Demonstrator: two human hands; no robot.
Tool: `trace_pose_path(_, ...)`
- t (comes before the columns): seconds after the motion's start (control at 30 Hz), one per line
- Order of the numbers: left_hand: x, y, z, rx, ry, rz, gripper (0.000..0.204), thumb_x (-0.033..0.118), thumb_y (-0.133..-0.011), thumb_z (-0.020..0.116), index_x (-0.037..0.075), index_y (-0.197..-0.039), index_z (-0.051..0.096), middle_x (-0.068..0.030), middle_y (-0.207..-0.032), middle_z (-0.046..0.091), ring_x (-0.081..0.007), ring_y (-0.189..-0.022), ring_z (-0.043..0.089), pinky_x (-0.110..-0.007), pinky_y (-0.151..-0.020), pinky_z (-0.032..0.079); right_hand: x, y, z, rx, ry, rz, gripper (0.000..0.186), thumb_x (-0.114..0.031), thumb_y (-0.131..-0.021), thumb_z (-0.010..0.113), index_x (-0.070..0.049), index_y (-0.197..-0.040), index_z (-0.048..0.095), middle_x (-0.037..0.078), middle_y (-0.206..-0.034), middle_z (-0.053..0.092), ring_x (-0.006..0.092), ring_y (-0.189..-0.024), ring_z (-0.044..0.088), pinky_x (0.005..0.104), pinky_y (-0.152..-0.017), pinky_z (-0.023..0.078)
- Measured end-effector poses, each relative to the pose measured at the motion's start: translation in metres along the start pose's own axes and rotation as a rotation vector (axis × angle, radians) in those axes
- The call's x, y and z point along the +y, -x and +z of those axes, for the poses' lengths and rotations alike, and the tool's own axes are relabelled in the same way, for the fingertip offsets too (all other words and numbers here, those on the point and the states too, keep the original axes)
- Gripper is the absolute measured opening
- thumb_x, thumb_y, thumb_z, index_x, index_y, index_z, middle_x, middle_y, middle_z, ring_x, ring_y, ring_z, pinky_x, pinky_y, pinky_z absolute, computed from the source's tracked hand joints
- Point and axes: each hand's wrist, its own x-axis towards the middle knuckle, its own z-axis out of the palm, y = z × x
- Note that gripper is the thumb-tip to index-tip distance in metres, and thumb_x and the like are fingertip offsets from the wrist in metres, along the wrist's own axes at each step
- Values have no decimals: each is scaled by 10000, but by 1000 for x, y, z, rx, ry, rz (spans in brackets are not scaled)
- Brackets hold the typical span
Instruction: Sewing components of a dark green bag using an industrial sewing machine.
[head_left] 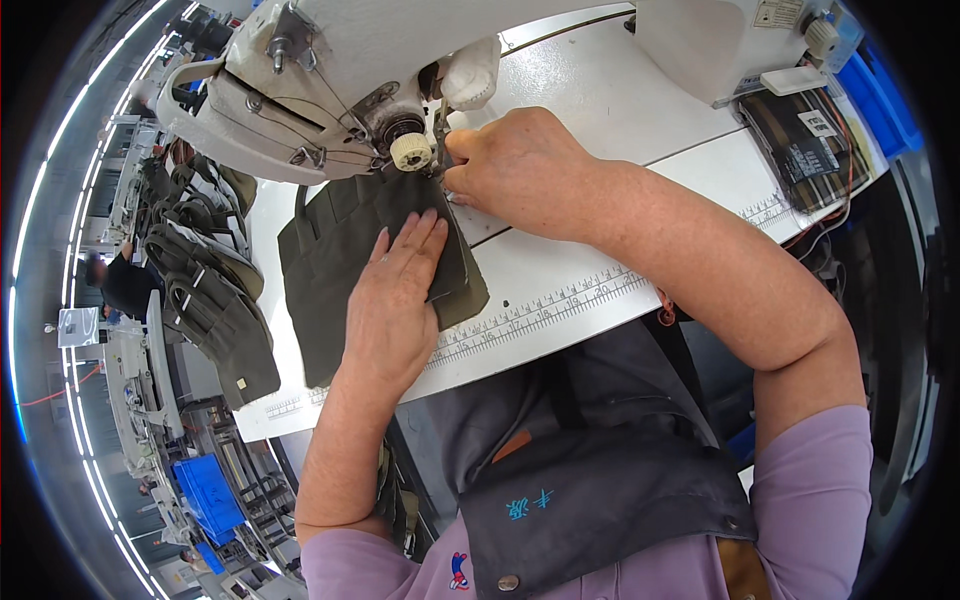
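Observation:
A white sewing machine stands over an olive-green fabric piece, which has a woven-looking panel and a strap and lies on the white table under the needle area. My left hand lies on the fabric with fingers stretched out toward the presser foot. My right hand is just right of the needle area, fingers curled closed at the fabric's upper right edge; what is between the fingertips is hidden.
Piled olive fabric pieces lie at the table's left. A dark striped folded item and a blue bin are at the back right. A ruler strip runs along the front edge. Far left, a person sits among machines near blue crates.

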Motion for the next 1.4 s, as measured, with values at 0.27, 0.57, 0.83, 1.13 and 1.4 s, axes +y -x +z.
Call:
trace_pose_path(0.27,15,-2,-13,-10,-63,-69,597,-61,-722,480,-10,-1296,635,-177,-1300,673,-349,-1253,618,-518,-1157,407,-3,-3,-6,-104,-48,50,118,-177,-837,649,-127,-808,752,61,-938,695,268,-813,725,410,-655,540)
trace_pose_path(0.57,-13,-7,10,49,12,-16,768,207,-609,728,0,-1336,589,-167,-1465,540,-353,-1371,505,-508,-1193,324,-6,-1,-5,-8,27,19,87,-222,-819,730,-138,-818,713,24,-818,593,208,-705,686,359,-596,548)
trace_pose_path(0.83,-17,-6,13,65,83,50,824,210,-621,740,21,-1396,534,-152,-1503,510,-358,-1458,426,-601,-1222,269,-5,1,-7,-60,20,42,80,-190,-810,693,-125,-786,734,41,-865,645,226,-778,711,382,-650,537)
trace_pose_path(1.13,-14,-4,13,101,81,44,784,161,-657,717,37,-1410,539,-139,-1508,508,-364,-1433,452,-600,-1232,249,0,6,-18,13,-77,140,166,-236,-807,754,-126,-925,714,46,-843,648,283,-762,686,417,-682,537)
trace_pose_path(1.4,-21,1,15,87,155,68,837,259,-662,816,28,-1419,543,-171,-1487,486,-354,-1404,477,-573,-1220,296,-8,5,-20,-251,-198,42,298,-175,-779,750,-164,-1078,757,38,-842,684,291,-756,678,438,-701,531)
